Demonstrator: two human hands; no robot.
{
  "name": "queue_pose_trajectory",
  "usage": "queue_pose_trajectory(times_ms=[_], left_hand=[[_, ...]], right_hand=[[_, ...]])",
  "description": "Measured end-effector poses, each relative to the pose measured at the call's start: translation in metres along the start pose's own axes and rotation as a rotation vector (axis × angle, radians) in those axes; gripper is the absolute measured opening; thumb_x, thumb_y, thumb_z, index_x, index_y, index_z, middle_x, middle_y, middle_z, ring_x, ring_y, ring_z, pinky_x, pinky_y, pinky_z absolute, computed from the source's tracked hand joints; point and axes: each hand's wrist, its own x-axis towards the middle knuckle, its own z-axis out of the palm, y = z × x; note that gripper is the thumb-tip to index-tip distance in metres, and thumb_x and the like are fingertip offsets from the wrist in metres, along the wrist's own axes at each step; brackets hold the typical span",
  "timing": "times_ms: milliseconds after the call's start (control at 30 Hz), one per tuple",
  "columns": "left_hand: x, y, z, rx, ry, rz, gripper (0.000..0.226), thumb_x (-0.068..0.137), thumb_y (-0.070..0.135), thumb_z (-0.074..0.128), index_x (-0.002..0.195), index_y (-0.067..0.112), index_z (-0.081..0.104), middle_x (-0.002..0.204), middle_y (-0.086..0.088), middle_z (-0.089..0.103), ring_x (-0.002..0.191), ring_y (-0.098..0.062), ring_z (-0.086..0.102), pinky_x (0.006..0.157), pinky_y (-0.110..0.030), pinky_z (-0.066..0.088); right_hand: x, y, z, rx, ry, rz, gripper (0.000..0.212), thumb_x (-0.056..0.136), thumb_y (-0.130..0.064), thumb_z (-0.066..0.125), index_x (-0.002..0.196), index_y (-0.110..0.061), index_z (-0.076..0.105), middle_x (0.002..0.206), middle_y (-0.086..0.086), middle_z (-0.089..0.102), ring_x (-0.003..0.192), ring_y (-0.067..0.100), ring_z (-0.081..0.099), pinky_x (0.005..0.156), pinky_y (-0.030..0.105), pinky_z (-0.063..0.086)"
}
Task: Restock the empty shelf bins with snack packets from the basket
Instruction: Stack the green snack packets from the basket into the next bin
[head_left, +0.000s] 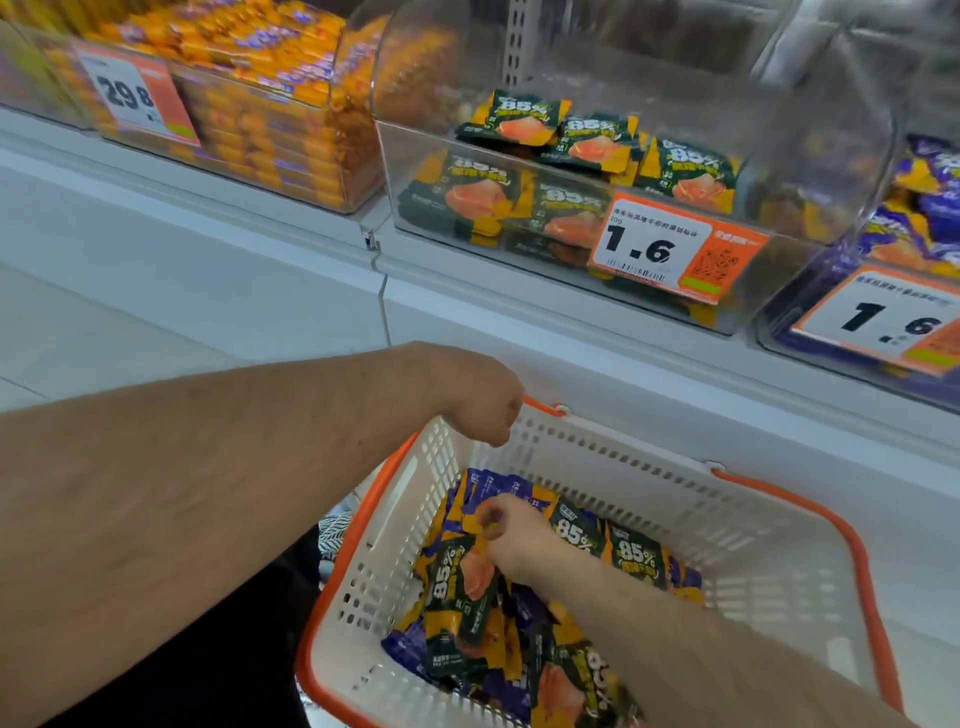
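Note:
A white basket with an orange rim (769, 525) sits low in front of the shelf and holds several dark green and purple snack packets (636, 558). My right hand (511, 535) reaches into the basket, its fingers curled round packets in the pile; one green packet (457, 587) tilts up just below it. My left hand (483, 400) is curled over the basket's far left corner by the orange handle, gripping it. On the shelf above, a clear bin (810, 156) is partly filled with the same green packets (524, 117).
A price tag reading 1.6 (670, 249) hangs on the clear bin's front. To its left stands a bin full of orange packets (270, 114), to its right a bin of purple packets (924, 208). The white shelf ledge (260, 228) runs below the bins.

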Motion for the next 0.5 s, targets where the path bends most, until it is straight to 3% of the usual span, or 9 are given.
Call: queue_pose_trajectory(times_ms=[67, 133, 300, 400, 467, 500], left_hand=[[-0.003, -0.001, -0.006, -0.024, 0.018, -0.003, 0.032, 0.098, 0.028, 0.048, 0.119, 0.010, 0.064, 0.120, -0.004, 0.063, 0.107, -0.022, 0.058, 0.083, -0.031, 0.044], [-0.010, -0.004, -0.014, -0.050, 0.058, -0.010, 0.031, 0.097, 0.030, 0.050, 0.118, 0.011, 0.065, 0.118, -0.004, 0.064, 0.107, -0.023, 0.058, 0.087, -0.031, 0.045], [-0.025, -0.033, -0.042, -0.145, 0.203, -0.084, 0.038, 0.094, 0.041, 0.052, 0.100, 0.006, 0.064, 0.105, -0.010, 0.065, 0.094, -0.028, 0.060, 0.086, -0.035, 0.049], [-0.047, -0.042, -0.061, -0.355, 0.243, -0.102, 0.032, 0.094, 0.050, 0.053, 0.095, 0.018, 0.051, 0.094, -0.004, 0.052, 0.080, -0.021, 0.047, 0.069, -0.031, 0.037], [-0.062, -0.046, -0.068, -0.621, 0.256, -0.100, 0.029, 0.092, 0.051, 0.058, 0.098, 0.023, 0.055, 0.093, 0.004, 0.056, 0.078, -0.017, 0.053, 0.064, -0.028, 0.042], [-0.068, -0.049, -0.069, -0.769, 0.272, -0.085, 0.023, 0.091, 0.047, 0.062, 0.098, 0.026, 0.058, 0.095, 0.008, 0.060, 0.081, -0.014, 0.057, 0.064, -0.027, 0.047]], right_hand=[[-0.017, -0.019, -0.025, -0.012, -0.043, -0.049, 0.035, 0.084, 0.006, 0.052, 0.111, -0.016, 0.059, 0.115, 0.008, 0.057, 0.083, 0.015, 0.053, 0.057, 0.021, 0.039], [-0.033, -0.037, -0.050, -0.024, -0.046, -0.094, 0.037, 0.083, 0.010, 0.051, 0.106, -0.017, 0.063, 0.115, 0.008, 0.058, 0.084, 0.015, 0.053, 0.055, 0.021, 0.040], [-0.075, -0.085, -0.117, -0.012, 0.154, -0.303, 0.042, 0.080, 0.013, 0.058, 0.089, -0.026, 0.073, 0.099, -0.013, 0.067, 0.086, 0.004, 0.059, 0.065, 0.013, 0.045], [-0.099, -0.106, -0.147, 0.238, 0.239, -0.400, 0.048, 0.080, 0.018, 0.059, 0.080, -0.027, 0.074, 0.113, -0.005, 0.066, 0.104, 0.015, 0.060, 0.085, 0.033, 0.053], [-0.111, -0.119, -0.160, 0.327, 0.286, -0.483, 0.049, 0.076, 0.023, 0.058, 0.079, -0.023, 0.076, 0.118, 0.003, 0.066, 0.113, 0.020, 0.058, 0.095, 0.041, 0.050], [-0.115, -0.126, -0.164, 0.365, 0.309, -0.527, 0.049, 0.075, 0.024, 0.057, 0.080, -0.021, 0.076, 0.116, 0.006, 0.067, 0.110, 0.021, 0.059, 0.092, 0.039, 0.050]])
